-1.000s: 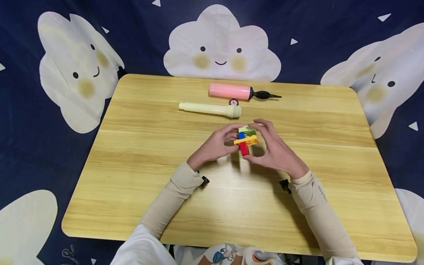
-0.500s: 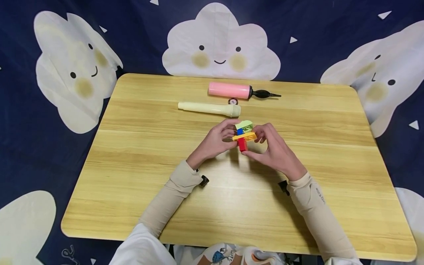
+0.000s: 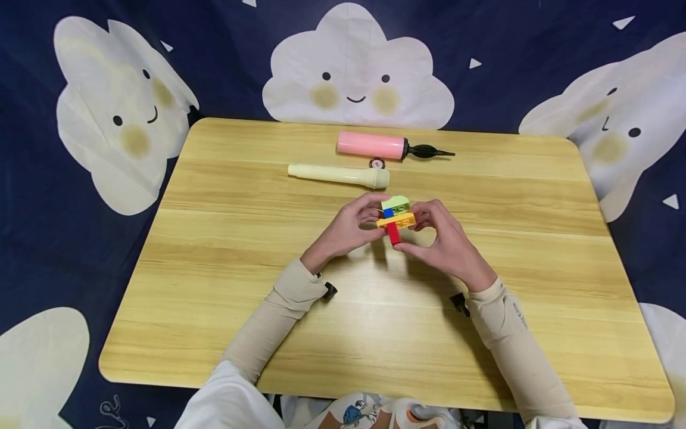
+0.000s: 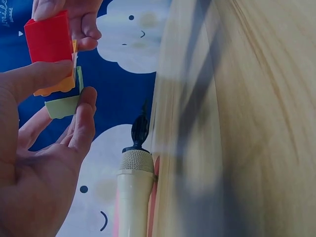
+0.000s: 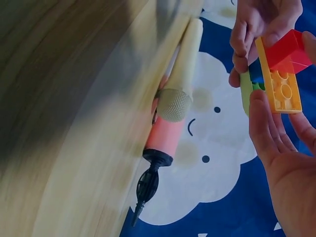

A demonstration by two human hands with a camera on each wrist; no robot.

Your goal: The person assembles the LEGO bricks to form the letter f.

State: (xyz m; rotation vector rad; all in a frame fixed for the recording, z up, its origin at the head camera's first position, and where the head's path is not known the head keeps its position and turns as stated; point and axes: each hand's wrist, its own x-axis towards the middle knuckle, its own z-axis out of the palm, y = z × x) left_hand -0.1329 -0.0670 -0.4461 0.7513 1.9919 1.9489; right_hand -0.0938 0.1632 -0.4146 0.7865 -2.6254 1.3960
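Between the two hands, held above the table, is a small stack of joined toy building blocks. Its light green block [image 3: 396,204] is at the far end, then a blue block [image 3: 388,213], an orange block [image 3: 403,221] and a red block [image 3: 394,233] nearest the body. My left hand [image 3: 348,226] pinches the stack from the left, its thumb against the red block [image 4: 48,37] in the left wrist view. My right hand [image 3: 449,247] holds it from the right, thumb at the red block's end and fingers by the orange block [image 5: 282,91].
A cream toy microphone [image 3: 337,175] lies beyond the hands on the wooden table [image 3: 214,310]. Behind it are a small dark round disc [image 3: 377,163] and a pink hand pump [image 3: 371,145] with a black nozzle. A dark blue cloth with clouds hangs behind the table.
The right hand's fingers have drawn back from over the light green block to the stack's right side, and the stack has shifted slightly away from the body. The left hand has barely moved.
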